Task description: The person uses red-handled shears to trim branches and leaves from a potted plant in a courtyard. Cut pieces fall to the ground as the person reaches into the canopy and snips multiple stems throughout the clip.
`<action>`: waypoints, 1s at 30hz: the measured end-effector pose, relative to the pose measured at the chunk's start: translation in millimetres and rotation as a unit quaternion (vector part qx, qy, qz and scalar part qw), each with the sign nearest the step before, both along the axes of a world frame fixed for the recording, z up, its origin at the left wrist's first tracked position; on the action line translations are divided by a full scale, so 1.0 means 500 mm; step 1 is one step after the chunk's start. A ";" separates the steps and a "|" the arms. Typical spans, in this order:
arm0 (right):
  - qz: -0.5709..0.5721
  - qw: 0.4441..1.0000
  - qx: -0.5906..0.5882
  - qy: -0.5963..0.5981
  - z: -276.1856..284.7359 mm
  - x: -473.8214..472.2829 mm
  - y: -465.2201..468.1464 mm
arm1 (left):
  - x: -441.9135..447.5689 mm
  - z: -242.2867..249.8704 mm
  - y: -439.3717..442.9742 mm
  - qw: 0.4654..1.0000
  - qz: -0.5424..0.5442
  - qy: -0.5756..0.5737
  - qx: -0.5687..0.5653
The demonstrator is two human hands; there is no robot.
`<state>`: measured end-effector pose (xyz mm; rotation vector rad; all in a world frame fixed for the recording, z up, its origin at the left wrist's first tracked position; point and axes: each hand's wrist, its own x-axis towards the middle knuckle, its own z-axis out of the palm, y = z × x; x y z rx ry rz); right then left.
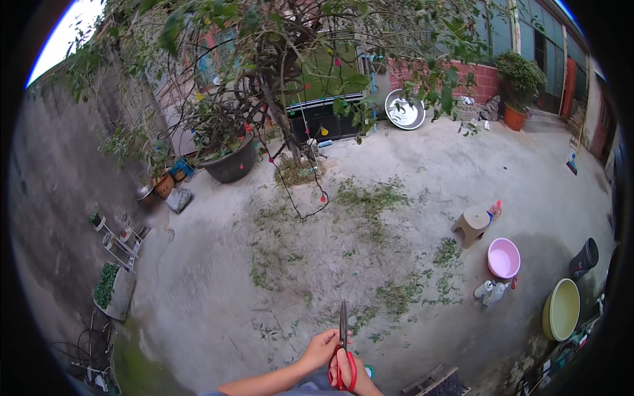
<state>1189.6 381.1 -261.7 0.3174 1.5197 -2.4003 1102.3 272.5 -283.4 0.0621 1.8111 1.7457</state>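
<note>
Low in the view, my right hand [354,373] grips the red looped handles of a pair of scissors [343,321]. The dark blades point away from me and look closed or nearly so. My left hand [321,348] is beside the scissors, its fingertips at the base of the blades; whether it touches them or pinches something small is unclear. Beyond the hands, cut green leaves and twigs [398,297] lie scattered over the concrete floor. Farther off stands a tree [277,106] with hanging branches and a dark cord bearing coloured bulbs, which loops down near the floor.
To the right are a beige plastic stool [474,218], a pink basin [504,257], white bottles, a yellow-green tub [563,309] and a dark bucket [584,257]. A large black plant pot [230,166] stands left of the tree. A stone planter [119,294] and a small rack line the left wall.
</note>
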 end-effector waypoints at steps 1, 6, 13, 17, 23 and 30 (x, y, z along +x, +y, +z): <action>0.005 1.000 -0.006 -0.008 -0.005 0.000 0.004 | -0.001 0.002 0.004 1.000 0.005 0.004 0.002; -0.007 0.998 -0.061 0.020 -0.034 -0.007 0.017 | -0.004 0.017 0.023 1.000 0.015 0.004 -0.007; -0.024 0.999 -0.038 -0.017 -0.034 0.000 0.064 | -0.004 0.010 0.076 1.000 -0.015 -0.017 -0.007; -0.065 0.997 -0.017 -0.024 -0.020 0.011 0.107 | -0.004 -0.013 0.124 0.998 -0.061 -0.033 0.011; -0.116 0.990 -0.075 -0.027 -0.016 0.014 0.150 | -0.011 -0.058 0.180 0.995 -0.068 0.061 0.043; -0.137 0.984 -0.095 -0.057 -0.036 -0.071 0.221 | -0.079 -0.133 0.261 0.995 -0.095 0.029 0.017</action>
